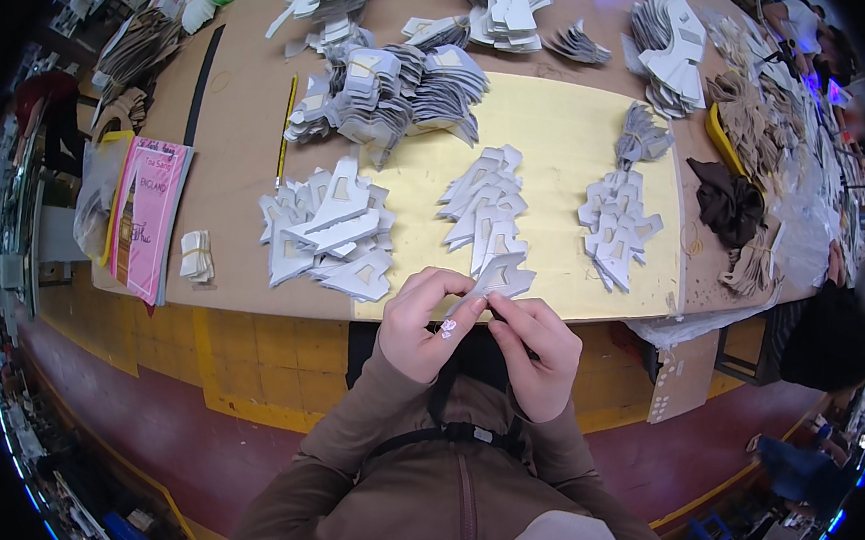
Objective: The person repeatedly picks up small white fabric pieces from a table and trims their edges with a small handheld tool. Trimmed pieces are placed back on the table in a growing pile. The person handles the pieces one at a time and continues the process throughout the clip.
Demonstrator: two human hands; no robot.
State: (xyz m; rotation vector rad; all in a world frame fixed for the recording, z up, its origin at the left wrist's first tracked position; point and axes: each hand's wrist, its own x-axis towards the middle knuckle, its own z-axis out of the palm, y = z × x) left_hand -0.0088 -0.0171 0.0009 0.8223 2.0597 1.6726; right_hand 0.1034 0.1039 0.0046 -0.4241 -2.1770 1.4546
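Note:
At the table's near edge, a grey-white cut-out piece [505, 276] with a window-like opening is held up in front of me. My left hand [422, 323] pinches its lower left part between thumb and fingers. A small pinkish-white patch sits at that thumb. My right hand [538, 351] is closed at the piece's lower edge, its fingertips meeting the left thumb's tip. Just beyond lies a fanned row of like pieces [483, 198]. To the left is a loose heap of them [331, 220]; to the right, another overlapping group [615, 222].
Yellow sheeting [542, 112] covers part of the brown tabletop [231, 113]. Bundled grey pieces [380, 88] and white stacks [506, 4] stand farther back. A yellow pencil [287, 130] and pink notebook [148, 220] lie left. Dark cloth [727, 201] lies right; a person [838, 327] is beside the table.

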